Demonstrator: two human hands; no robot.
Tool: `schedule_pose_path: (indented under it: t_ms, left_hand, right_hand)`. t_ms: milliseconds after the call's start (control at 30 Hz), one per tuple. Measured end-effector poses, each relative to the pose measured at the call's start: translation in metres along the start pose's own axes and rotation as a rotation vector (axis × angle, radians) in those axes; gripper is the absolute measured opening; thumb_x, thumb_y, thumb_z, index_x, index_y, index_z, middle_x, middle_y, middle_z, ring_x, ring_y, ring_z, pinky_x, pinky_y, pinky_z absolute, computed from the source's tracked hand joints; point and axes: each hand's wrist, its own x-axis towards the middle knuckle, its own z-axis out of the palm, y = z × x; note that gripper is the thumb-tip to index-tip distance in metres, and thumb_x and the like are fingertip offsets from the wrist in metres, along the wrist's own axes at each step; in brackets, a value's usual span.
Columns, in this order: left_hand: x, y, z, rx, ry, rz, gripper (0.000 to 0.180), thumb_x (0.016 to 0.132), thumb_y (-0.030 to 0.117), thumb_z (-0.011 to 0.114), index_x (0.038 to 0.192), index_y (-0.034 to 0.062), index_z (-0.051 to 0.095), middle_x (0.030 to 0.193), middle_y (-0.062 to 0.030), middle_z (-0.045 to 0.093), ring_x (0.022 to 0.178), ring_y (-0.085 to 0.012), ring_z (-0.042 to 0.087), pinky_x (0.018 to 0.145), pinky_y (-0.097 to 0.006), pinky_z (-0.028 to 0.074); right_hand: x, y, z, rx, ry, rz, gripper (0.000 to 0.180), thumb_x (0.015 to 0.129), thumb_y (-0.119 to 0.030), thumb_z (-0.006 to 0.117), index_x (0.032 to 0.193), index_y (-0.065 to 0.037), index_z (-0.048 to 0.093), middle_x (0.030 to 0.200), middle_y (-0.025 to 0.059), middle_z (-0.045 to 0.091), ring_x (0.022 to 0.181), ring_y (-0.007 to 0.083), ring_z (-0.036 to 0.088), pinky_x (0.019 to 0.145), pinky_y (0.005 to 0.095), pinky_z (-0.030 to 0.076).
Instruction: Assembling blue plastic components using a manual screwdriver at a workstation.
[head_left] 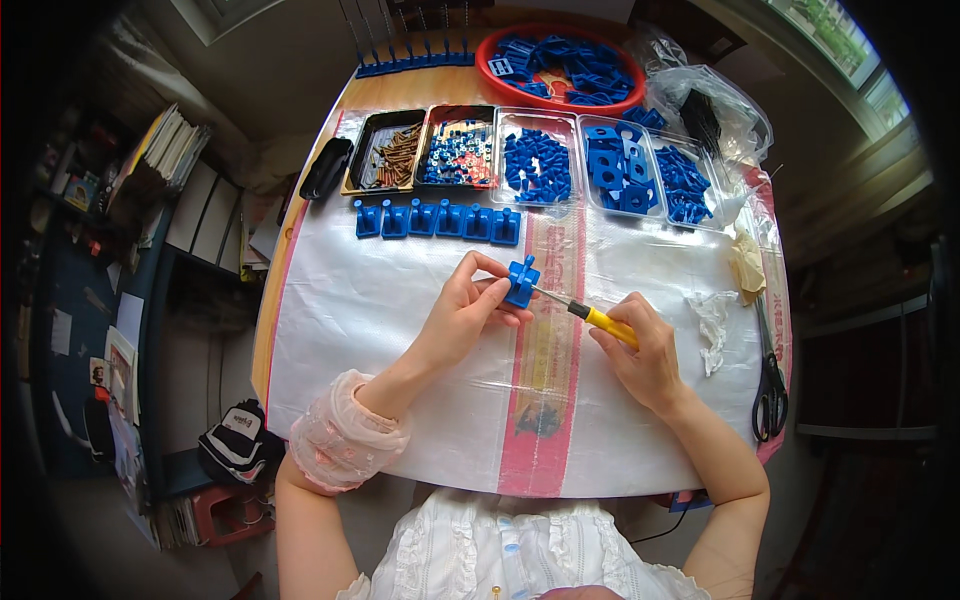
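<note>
Between the thumb and fingers of my left hand (469, 305) is a small blue plastic clamp-like part (521, 281), held over the middle of the table. My right hand (640, 350) grips a screwdriver (607, 325) by its yellow and black handle. Its metal shaft points left, and the tip meets the right side of the blue part; whether it sits in a screw is too small to tell. Beyond my hands, several similar blue assembled parts (450, 219) stand in a row in front of the trays.
Trays hold brown screws (396, 155), nuts (460, 150), small blue pieces (538, 165), blue plates (620, 170) and more blue pieces (684, 185). Behind them are a red basin (487, 58) of blue parts and a rack with upright rods (415, 66). Black-handled scissors (769, 400) and crumpled tissue (712, 325) lie right.
</note>
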Motion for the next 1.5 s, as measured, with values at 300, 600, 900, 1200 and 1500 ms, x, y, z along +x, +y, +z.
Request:
schedule_pose_path:
  t_ms: [300,600,900,1200,1500]
  left_hand:
    - [0.000,0.000,0.001,0.012,-0.004,0.002,0.011,0.109,0.014,0.045,0.115,0.0057,0.044,0.113,-0.0225,0.070,0.093,-0.0217,0.073,0.079,-0.028,0.060]
    - [0.001,-0.001,0.000,-0.035,0.005,0.010,0.011,0.108,0.014,0.045,0.115,0.0060,0.043,0.113,-0.0226,0.070,0.093,-0.0222,0.073,0.078,-0.028,0.060]
    - [0.001,-0.001,-0.001,-0.046,0.002,0.012,0.010,0.108,0.013,0.045,0.115,0.0066,0.043,0.114,-0.0232,0.070,0.093,-0.0216,0.073,0.077,-0.027,0.060]
    - [0.001,-0.002,0.000,-0.035,0.006,0.015,0.011,0.108,0.014,0.046,0.115,0.0065,0.043,0.113,-0.0220,0.070,0.093,-0.0214,0.073,0.078,-0.027,0.059]
    - [0.002,-0.001,0.000,-0.026,0.011,0.017,0.011,0.108,0.014,0.046,0.116,0.0064,0.043,0.112,-0.0224,0.071,0.092,-0.0218,0.073,0.078,-0.027,0.060]
  right_hand:
    - [0.000,0.000,-0.003,-0.036,-0.036,0.048,0.025,0.084,-0.014,0.080,0.099,-0.002,0.064,0.084,0.0115,0.067,0.072,0.0274,0.069,0.059,0.0362,0.052]
    - [-0.001,0.003,0.003,0.053,0.062,-0.001,0.030,0.080,-0.003,0.081,0.100,-0.002,0.059,0.090,0.0134,0.064,0.072,0.0299,0.068,0.061,0.0371,0.053]
    - [0.001,0.000,-0.002,-0.032,0.028,-0.014,0.024,0.080,-0.007,0.082,0.096,-0.002,0.064,0.082,0.0109,0.066,0.069,0.0265,0.068,0.059,0.0345,0.051]
    - [0.001,-0.002,-0.001,-0.020,0.033,-0.005,0.026,0.081,-0.008,0.081,0.100,-0.002,0.063,0.088,0.0122,0.069,0.075,0.0284,0.071,0.062,0.0359,0.054]
    - [-0.001,-0.002,0.001,0.047,0.026,-0.015,0.025,0.083,-0.001,0.079,0.097,-0.001,0.059,0.081,0.0117,0.066,0.068,0.0216,0.065,0.060,0.0309,0.050]
